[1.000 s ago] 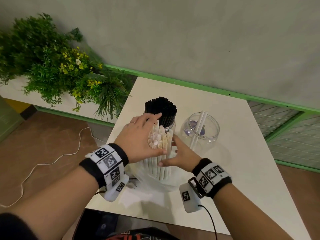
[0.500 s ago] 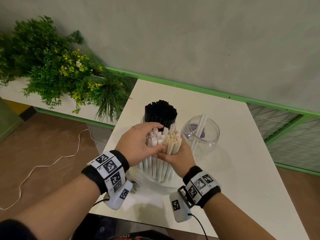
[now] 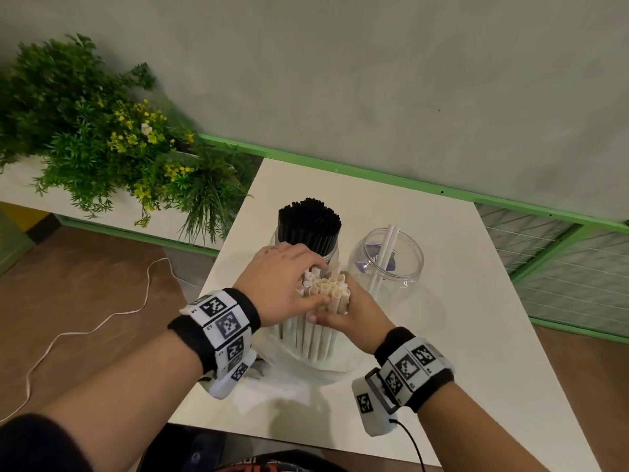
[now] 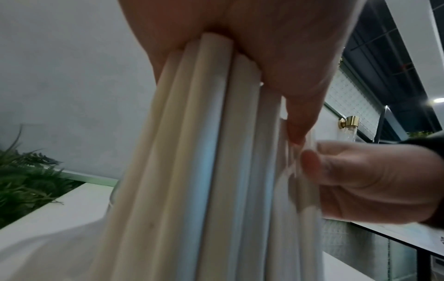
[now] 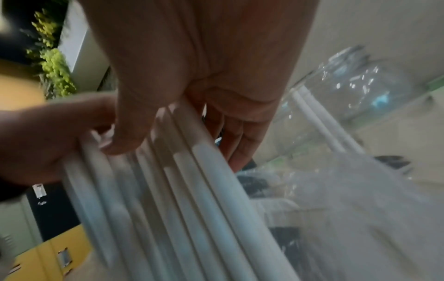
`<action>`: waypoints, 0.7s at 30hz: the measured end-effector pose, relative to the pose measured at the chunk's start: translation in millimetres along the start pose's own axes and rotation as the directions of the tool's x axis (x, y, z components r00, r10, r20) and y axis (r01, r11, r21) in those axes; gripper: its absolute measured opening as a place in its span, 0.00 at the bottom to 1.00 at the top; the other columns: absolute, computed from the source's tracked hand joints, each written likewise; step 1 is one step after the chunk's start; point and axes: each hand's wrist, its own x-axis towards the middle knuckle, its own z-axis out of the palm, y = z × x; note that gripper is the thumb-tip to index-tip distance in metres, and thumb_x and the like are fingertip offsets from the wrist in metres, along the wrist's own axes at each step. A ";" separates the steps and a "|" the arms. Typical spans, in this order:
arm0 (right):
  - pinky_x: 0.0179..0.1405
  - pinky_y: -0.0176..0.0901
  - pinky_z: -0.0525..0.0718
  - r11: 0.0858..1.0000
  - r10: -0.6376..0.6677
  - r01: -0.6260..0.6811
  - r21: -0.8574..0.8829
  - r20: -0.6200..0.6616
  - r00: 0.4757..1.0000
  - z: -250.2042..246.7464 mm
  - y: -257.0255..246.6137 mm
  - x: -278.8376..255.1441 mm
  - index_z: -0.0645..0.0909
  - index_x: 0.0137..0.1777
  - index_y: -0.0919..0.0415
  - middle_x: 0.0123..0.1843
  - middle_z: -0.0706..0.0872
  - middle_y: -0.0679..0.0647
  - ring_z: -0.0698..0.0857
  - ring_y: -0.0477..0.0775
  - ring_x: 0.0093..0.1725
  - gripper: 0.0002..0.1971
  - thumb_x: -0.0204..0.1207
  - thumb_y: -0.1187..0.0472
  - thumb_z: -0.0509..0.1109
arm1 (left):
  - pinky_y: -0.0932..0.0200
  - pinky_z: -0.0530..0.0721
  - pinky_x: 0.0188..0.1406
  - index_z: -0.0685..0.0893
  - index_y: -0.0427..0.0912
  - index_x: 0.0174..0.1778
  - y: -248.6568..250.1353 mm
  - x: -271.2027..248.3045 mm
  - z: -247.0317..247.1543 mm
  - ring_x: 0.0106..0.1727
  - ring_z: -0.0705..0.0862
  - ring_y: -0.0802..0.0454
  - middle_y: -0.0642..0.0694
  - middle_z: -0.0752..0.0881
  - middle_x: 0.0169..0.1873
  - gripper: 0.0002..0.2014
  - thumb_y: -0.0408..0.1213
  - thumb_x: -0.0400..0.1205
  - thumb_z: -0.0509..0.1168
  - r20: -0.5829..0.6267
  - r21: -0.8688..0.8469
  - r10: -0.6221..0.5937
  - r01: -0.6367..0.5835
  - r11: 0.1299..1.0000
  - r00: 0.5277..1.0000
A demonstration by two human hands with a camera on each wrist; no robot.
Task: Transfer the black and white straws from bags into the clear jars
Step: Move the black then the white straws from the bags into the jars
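A bundle of white straws [image 3: 316, 335] stands upright in a crumpled clear bag [image 3: 306, 373] on the white table [image 3: 476, 335]. My left hand [image 3: 289, 281] curls over the left side of the bundle's top, thumb across the front. My right hand [image 3: 340, 311] grips a group of straws on the right side, just below their tips. In the right wrist view my right hand [image 5: 192, 66] wraps several white straws [image 5: 192, 190]. Behind stands a jar [image 3: 332, 257] packed with black straws [image 3: 308, 223]. To its right a clear jar [image 3: 408, 267] holds two white straws [image 3: 386, 253].
A white planter with green plants and yellow flowers [image 3: 102, 148] stands left of the table. A green rail [image 3: 374, 178] runs along the grey wall behind. A thin white cable [image 3: 102, 321] lies on the brown floor at left. The table's near edge is just under my wrists.
My right hand has closed round a group of straws on the bundle's right and slid up near their tips. My left hand has curled further over the top.
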 end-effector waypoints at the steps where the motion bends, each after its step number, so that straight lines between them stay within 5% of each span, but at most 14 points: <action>1: 0.60 0.46 0.83 1.000 -0.001 0.001 -0.013 0.028 1.000 -4.0 -1.9 -1.3 0.76 0.60 0.53 0.56 0.87 0.49 0.86 0.46 0.57 0.26 0.64 0.54 0.82 | 0.51 0.70 0.65 0.76 0.61 0.62 -1.6 -0.3 -0.3 0.62 0.76 0.55 0.61 0.79 0.59 0.31 0.70 0.67 0.51 -0.003 -0.005 0.000 0.000 1.000 1.000; 3: 0.56 0.41 0.83 1.000 -0.011 0.011 -0.017 0.050 0.999 -7.4 -5.6 -3.8 0.78 0.53 0.49 0.51 0.88 0.47 0.86 0.44 0.52 0.18 0.68 0.61 0.81 | 0.49 0.71 0.66 0.76 0.62 0.62 -2.9 -0.8 -0.1 0.63 0.75 0.56 0.62 0.79 0.60 0.29 0.68 0.68 0.51 -0.002 -0.012 0.017 -0.017 1.000 1.000; 8: 0.51 0.44 0.86 0.998 -0.058 0.058 -0.001 -0.112 0.992 1.0 -4.6 -3.9 0.80 0.47 0.44 0.46 0.88 0.50 0.87 0.48 0.48 0.17 0.67 0.63 0.81 | 0.51 0.72 0.63 0.79 0.61 0.57 -1.1 -0.3 5.2 0.59 0.75 0.57 0.63 0.79 0.58 0.21 0.62 0.74 0.51 0.002 -0.012 0.083 -0.083 0.996 0.997; 16: 0.47 0.31 0.81 0.990 -0.069 0.098 0.100 -0.258 0.964 1.6 -10.3 -15.4 0.83 0.51 0.58 0.44 0.89 0.45 0.86 0.40 0.46 0.07 0.75 0.62 0.75 | 0.54 0.74 0.56 0.80 0.62 0.54 -6.6 -2.4 7.4 0.55 0.75 0.58 0.62 0.76 0.54 0.18 0.62 0.78 0.52 -0.026 0.043 0.054 -0.053 0.998 0.998; 21: 0.51 0.32 0.83 0.983 -0.181 0.158 -0.092 -0.369 0.912 15.3 -10.8 -20.7 0.63 0.72 0.42 0.56 0.87 0.44 0.87 0.40 0.52 0.30 0.77 0.65 0.71 | 0.54 0.74 0.54 0.80 0.60 0.55 -5.0 -3.6 5.6 0.53 0.75 0.57 0.60 0.77 0.54 0.21 0.61 0.76 0.46 -0.016 0.069 0.051 -0.050 0.996 0.999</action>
